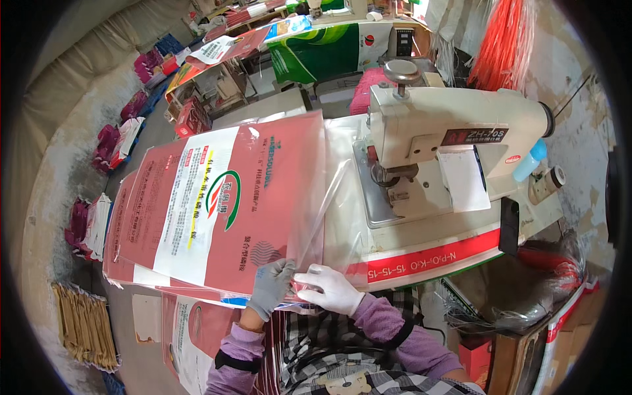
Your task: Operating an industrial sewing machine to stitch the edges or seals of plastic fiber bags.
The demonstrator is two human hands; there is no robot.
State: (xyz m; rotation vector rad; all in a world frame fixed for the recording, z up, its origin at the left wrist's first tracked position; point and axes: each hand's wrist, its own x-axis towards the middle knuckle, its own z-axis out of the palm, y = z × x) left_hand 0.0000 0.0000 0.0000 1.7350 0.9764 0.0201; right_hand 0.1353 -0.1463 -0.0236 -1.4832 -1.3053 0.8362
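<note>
A red and white printed sack (171, 204) lies flat on top of a stack of similar ones, with a transparent plastic liner (334, 191) sticking out along its right edge. My left hand (270, 289), in a grey glove, is closed on the sack's near right corner. Right beside it, my right hand (329, 288) in a white glove pinches the edge of the liner at the same corner. The fingertips of both hands nearly meet there. Just right of the sacks stands a cream industrial sewing machine (428, 118), its needle area away from my hands.
Behind are a green printed sheet (316, 52) and a pink thread cone (365, 92). Red and white strands (503, 46) hang at the back right. A black phone-like object (509, 226) rests at the machine table's edge. Folded brown bundles (85, 326) lie at the far left.
</note>
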